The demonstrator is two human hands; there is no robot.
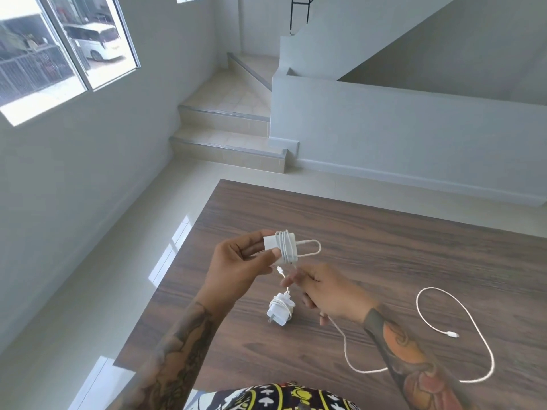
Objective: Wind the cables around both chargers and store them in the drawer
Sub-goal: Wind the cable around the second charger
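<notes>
At the centre of the frame the left hand [241, 263] holds a white charger [273, 242] above the brown wood-grain counter [399, 261], thumb and fingers pinching the charger's bare left end. Several turns of white cable [286, 247] are wound round its right part, and a short loop of the same cable sticks out to the right of the windings.

Just below and to the right, the right hand [328, 294] has its fingers curled round the loose run of that cable. The fingertips are blurred, so the exact pinch point cannot be told. A short stretch with a small connector hangs between the two hands. From under the right hand the cable drops to the counter, sweeps down toward the lower middle of the frame, passes behind the right forearm, and curls up in a wide loop at the right, ending in a plug [453, 333] lying flat on the wood.

A second charger [280, 309], already wrapped in its own cable, lies on the counter directly beneath the gap between the hands, touching neither; its prongs point to the lower left.

Beyond the counter's far edge are a pale tiled floor, steps [228, 143] rising at upper centre, and a window [59, 45] at upper left.
</notes>
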